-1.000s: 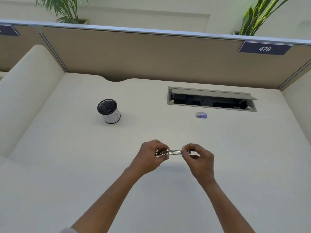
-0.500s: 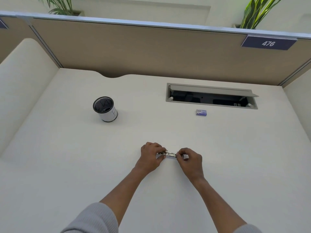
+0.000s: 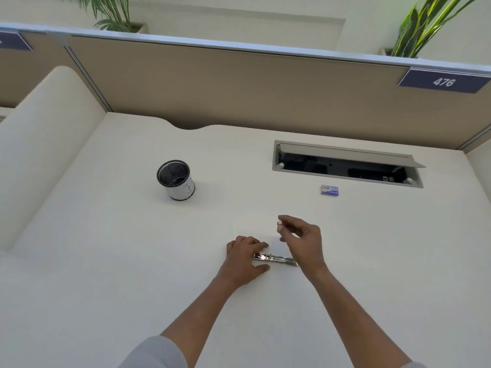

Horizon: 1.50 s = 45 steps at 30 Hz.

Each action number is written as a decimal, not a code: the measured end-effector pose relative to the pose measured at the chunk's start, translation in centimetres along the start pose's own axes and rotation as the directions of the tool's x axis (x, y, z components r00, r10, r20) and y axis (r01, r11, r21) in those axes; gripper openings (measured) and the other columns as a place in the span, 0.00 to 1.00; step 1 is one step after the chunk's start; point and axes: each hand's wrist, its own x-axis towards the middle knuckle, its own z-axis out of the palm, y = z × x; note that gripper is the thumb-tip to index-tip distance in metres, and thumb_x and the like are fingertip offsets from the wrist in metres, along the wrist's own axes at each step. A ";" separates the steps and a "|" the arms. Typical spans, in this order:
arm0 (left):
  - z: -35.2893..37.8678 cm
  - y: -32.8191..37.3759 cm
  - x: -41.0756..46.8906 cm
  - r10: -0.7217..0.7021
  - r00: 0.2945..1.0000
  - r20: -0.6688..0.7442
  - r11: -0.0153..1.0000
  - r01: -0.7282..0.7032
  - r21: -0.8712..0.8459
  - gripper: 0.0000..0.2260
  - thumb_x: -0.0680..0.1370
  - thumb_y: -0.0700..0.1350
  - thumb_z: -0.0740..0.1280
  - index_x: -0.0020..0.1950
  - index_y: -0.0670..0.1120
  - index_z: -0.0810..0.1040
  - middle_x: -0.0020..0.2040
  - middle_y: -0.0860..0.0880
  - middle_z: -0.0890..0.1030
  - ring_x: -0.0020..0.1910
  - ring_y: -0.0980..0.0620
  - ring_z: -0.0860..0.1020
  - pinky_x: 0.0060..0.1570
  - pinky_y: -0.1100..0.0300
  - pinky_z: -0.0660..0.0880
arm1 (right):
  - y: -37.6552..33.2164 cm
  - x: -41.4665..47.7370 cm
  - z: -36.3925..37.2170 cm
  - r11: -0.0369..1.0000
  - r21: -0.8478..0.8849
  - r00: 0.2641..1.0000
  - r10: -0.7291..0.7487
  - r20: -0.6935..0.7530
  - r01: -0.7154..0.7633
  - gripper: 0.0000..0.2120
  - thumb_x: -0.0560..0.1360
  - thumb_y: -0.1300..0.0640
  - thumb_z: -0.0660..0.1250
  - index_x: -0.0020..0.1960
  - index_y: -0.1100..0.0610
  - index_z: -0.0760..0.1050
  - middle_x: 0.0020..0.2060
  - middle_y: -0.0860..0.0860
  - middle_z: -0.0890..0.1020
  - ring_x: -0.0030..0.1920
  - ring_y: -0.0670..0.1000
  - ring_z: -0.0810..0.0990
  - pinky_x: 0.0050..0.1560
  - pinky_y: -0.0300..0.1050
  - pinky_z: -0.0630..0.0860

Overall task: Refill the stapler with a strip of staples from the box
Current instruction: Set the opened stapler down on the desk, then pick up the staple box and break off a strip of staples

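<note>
A small metal stapler (image 3: 276, 258) lies flat on the cream desk (image 3: 132, 261), near the front middle. My left hand (image 3: 245, 257) rests on its left end, fingers and thumb around it. Just above and to the right hovers my right hand (image 3: 301, 239), lifted off the stapler, fingers loosely curled and apart with nothing in them. A small blue staple box (image 3: 329, 190) sits farther back on the right, well beyond both hands.
A black mesh pen cup (image 3: 176, 179) stands at the back left. An open cable hatch (image 3: 345, 164) is cut into the desk just behind the box. Tan partition panels close off the rear and sides.
The stapler has come down onto the desk. My right hand let go of its right end and rose toward the back; my left hand stays on the left end.
</note>
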 end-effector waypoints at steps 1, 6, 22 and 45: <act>-0.3 -0.2 -0.1 0.002 0.999 0.033 1.000 -0.001 -0.023 0.30 0.70 0.58 0.79 0.70 0.55 0.79 0.62 0.55 0.79 0.64 0.53 0.70 0.66 0.56 0.62 | -1.2 0.5 0.5 0.999 0.042 1.000 -0.014 0.028 0.013 0.10 0.76 0.68 0.72 0.54 0.59 0.86 0.43 0.54 0.88 0.44 0.50 0.86 0.44 0.49 0.85; -2.4 -1.7 -0.2 -0.079 0.995 -0.057 0.968 0.063 -0.243 0.35 0.65 0.66 0.79 0.68 0.52 0.81 0.64 0.57 0.77 0.65 0.59 0.69 0.66 0.63 0.67 | -7.0 3.3 4.3 0.985 0.104 0.981 -0.151 0.121 0.139 0.09 0.76 0.69 0.72 0.52 0.58 0.86 0.41 0.53 0.87 0.42 0.50 0.85 0.43 0.44 0.85; -2.3 -5.6 1.9 -0.072 0.912 -0.403 0.997 0.078 0.000 0.26 0.83 0.57 0.58 0.77 0.46 0.72 0.78 0.50 0.72 0.78 0.50 0.65 0.75 0.51 0.67 | -11.3 8.6 21.1 0.903 -0.130 0.871 -0.346 0.349 0.410 0.05 0.73 0.65 0.73 0.46 0.59 0.86 0.42 0.49 0.87 0.38 0.42 0.83 0.43 0.35 0.80; -1.7 -6.4 2.3 -0.054 0.901 -0.431 0.989 0.109 0.102 0.24 0.83 0.57 0.62 0.76 0.46 0.73 0.77 0.48 0.73 0.78 0.48 0.67 0.77 0.49 0.65 | -7.7 8.9 16.4 0.926 -0.182 0.929 -0.284 0.239 0.330 0.05 0.75 0.62 0.73 0.46 0.52 0.85 0.41 0.40 0.86 0.39 0.39 0.83 0.40 0.28 0.76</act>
